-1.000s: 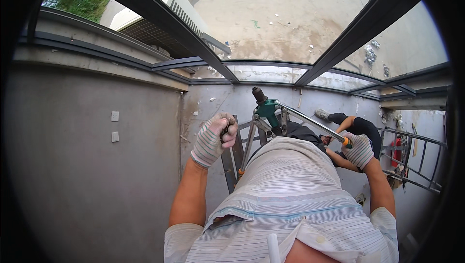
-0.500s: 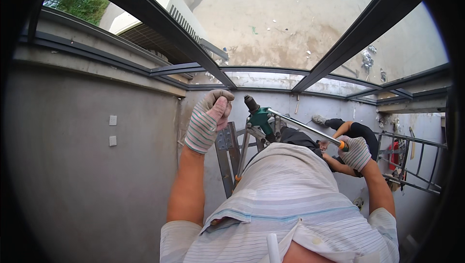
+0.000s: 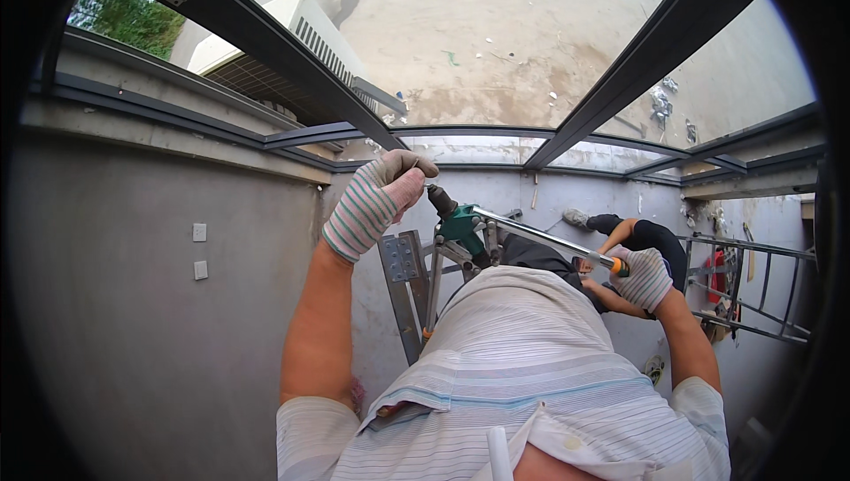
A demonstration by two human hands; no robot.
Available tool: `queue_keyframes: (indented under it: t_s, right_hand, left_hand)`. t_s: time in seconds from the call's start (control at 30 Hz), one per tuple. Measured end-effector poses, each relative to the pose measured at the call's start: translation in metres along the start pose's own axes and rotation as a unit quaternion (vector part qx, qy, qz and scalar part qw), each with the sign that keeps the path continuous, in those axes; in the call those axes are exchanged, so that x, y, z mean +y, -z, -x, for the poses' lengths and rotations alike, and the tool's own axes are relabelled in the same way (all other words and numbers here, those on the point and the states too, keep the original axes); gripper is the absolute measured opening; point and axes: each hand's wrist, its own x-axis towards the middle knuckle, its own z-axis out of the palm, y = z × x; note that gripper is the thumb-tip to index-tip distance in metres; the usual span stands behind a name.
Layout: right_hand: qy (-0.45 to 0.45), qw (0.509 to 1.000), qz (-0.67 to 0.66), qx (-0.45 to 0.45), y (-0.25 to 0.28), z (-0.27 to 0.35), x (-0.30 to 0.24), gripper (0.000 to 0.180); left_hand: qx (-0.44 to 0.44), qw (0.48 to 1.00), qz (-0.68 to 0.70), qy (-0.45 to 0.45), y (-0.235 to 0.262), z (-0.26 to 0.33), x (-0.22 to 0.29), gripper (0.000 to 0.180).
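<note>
A lever hand riveter [image 3: 460, 226] with a green head, dark nose and two long metal arms is in front of my body, nose up and to the left. Gloved, my right hand [image 3: 645, 277] is wrapped round the orange-and-black grip of one arm. Its other arm slants down beside my shirt. My left hand [image 3: 376, 202], in a striped glove with the thumb and forefinger tips bare, pinches a small thin rivet right at the riveter's nose. Most of the rivet is hidden by the fingers.
Dark metal window frames [image 3: 655, 47] cross ahead. A metal ladder [image 3: 400, 291] stands close below me at left; another ladder [image 3: 761, 282] is at right. Below, a person in dark clothes [image 3: 660, 255] bends over. A grey wall [image 3: 115, 260] with two white plates fills the left.
The riveter's nose and my left hand have come together; the pinched rivet now meets the nose. My right hand has shifted slightly left with the handle.
</note>
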Motion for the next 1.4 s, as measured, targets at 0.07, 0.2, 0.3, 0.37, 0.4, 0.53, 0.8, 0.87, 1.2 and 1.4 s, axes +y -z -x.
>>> queue_keyframes:
  t_s: [0.07,0.2,0.3,0.37,0.4,0.53,0.8,0.87,1.2,1.4]
  right_hand:
    - [-0.002,1.000,-0.007,0.002,0.001,0.000,-0.001,0.035]
    - [-0.012,1.000,-0.008,-0.003,0.006,0.000,-0.007,0.035]
    - [-0.011,1.000,-0.011,0.002,0.009,0.001,-0.010,0.034]
    - [-0.010,1.000,-0.012,0.006,0.010,0.002,-0.011,0.033]
    - [-0.012,1.000,-0.011,0.006,0.010,0.002,-0.009,0.033]
    - [0.012,1.000,-0.005,0.019,0.011,0.003,-0.004,0.031]
    - [-0.010,1.000,0.001,0.010,0.010,0.008,-0.001,0.031]
    - [-0.010,1.000,0.006,0.007,0.012,0.009,0.001,0.031]
    - [-0.017,1.000,0.020,0.015,0.013,0.015,0.011,0.035]
    - [-0.010,1.000,-0.008,0.021,0.025,0.014,0.003,0.025]
  left_hand:
    - [-0.009,1.000,-0.025,0.006,0.001,-0.001,0.003,0.023]
    - [-0.024,0.996,-0.087,-0.019,0.003,-0.003,0.015,0.023]
    - [-0.038,0.983,-0.170,-0.058,0.004,-0.006,0.021,0.022]
    - [-0.066,0.967,-0.228,-0.093,0.009,-0.015,0.024,0.022]
    - [-0.087,0.957,-0.263,-0.084,0.009,-0.019,0.030,0.021]
    - [-0.170,0.892,-0.418,-0.039,0.001,-0.029,0.071,0.021]
    - [-0.218,0.827,-0.517,-0.027,-0.022,-0.048,0.079,0.023]
    - [-0.204,0.838,-0.504,-0.047,-0.024,-0.048,0.067,0.023]
    - [-0.033,0.994,-0.095,-0.044,-0.023,-0.031,0.007,0.037]
    - [0.030,0.995,0.086,-0.042,-0.034,-0.012,-0.015,0.042]
